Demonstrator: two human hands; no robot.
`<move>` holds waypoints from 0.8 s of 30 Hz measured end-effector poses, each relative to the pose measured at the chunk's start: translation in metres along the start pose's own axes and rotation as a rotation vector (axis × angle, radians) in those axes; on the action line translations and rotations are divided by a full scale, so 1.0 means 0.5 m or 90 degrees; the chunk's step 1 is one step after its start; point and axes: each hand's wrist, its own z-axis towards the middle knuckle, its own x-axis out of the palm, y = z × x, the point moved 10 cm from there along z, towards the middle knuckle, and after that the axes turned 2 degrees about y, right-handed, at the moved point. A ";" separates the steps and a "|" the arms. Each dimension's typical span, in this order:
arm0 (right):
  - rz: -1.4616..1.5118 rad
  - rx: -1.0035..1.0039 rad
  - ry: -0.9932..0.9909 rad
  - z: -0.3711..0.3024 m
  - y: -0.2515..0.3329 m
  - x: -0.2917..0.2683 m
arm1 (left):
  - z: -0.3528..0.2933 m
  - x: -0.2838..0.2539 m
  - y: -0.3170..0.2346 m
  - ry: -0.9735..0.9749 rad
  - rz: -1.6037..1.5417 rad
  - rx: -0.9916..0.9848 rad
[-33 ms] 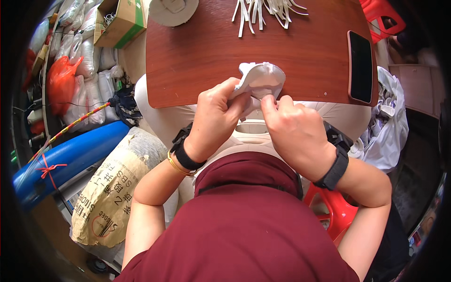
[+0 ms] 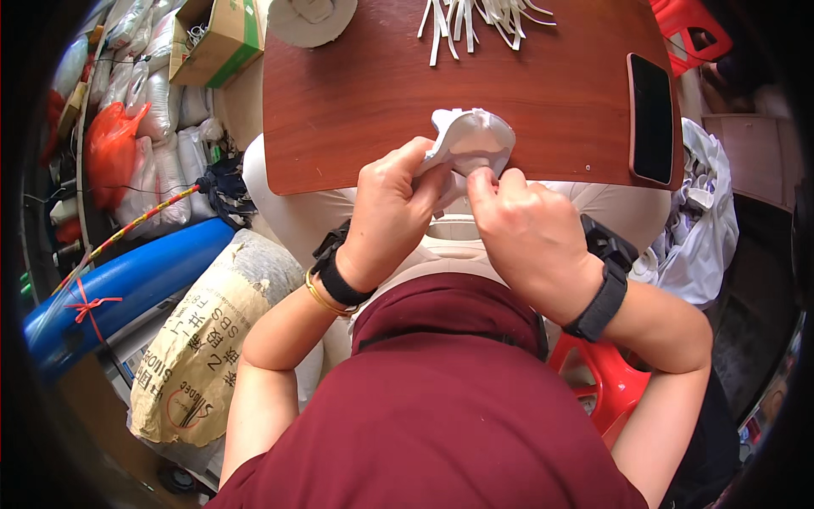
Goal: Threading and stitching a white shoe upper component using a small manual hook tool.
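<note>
A white, cupped piece of what looks like padded fabric (image 2: 483, 136) is held up just over the near edge of the table; its exact kind I cannot make out. My left hand (image 2: 397, 191) pinches its left side between thumb and fingers. At its lower right edge, my right hand (image 2: 527, 216) is closed, thumb and forefinger pressed together against the piece. Whether a small thing sits in that pinch is hidden by the fingers. Several narrow white strips (image 2: 471, 21) lie in a loose bunch at the table's far side.
On the red-brown table (image 2: 365, 102) lie a black-screened phone (image 2: 650, 119) at right and a round whitish object (image 2: 312, 17) far left. Left stand an open cardboard box (image 2: 219, 42), a blue roll (image 2: 127, 293) and a paper-covered sack (image 2: 203, 348). A white bag (image 2: 699, 220) hangs right.
My right hand has shifted slightly to the left along the lower edge of the white piece. My left hand keeps its hold nearly unmoved.
</note>
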 end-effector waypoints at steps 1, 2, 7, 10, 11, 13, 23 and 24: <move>-0.039 -0.003 -0.002 0.006 0.004 0.004 | 0.001 -0.008 -0.015 -0.056 0.050 0.054; -0.079 -0.007 -0.003 0.011 0.007 0.009 | 0.004 -0.003 -0.015 -0.053 0.051 0.054; -0.135 -0.033 -0.017 0.035 0.014 0.020 | 0.003 -0.016 0.007 -0.117 0.001 0.040; 0.126 -0.019 0.031 0.051 -0.007 0.032 | 0.001 -0.020 0.015 -0.144 -0.020 0.054; 0.127 -0.017 0.033 0.055 -0.011 0.033 | 0.002 -0.019 0.016 -0.142 -0.021 0.051; 0.229 -0.003 0.050 0.062 -0.018 0.041 | 0.002 -0.024 0.006 -0.154 0.026 0.079; 0.021 -0.083 0.027 0.082 0.020 0.026 | -0.003 -0.021 0.023 -0.131 -0.070 -0.047; 0.077 -0.066 0.010 0.077 0.004 0.014 | 0.002 -0.032 0.007 -0.155 -0.073 -0.009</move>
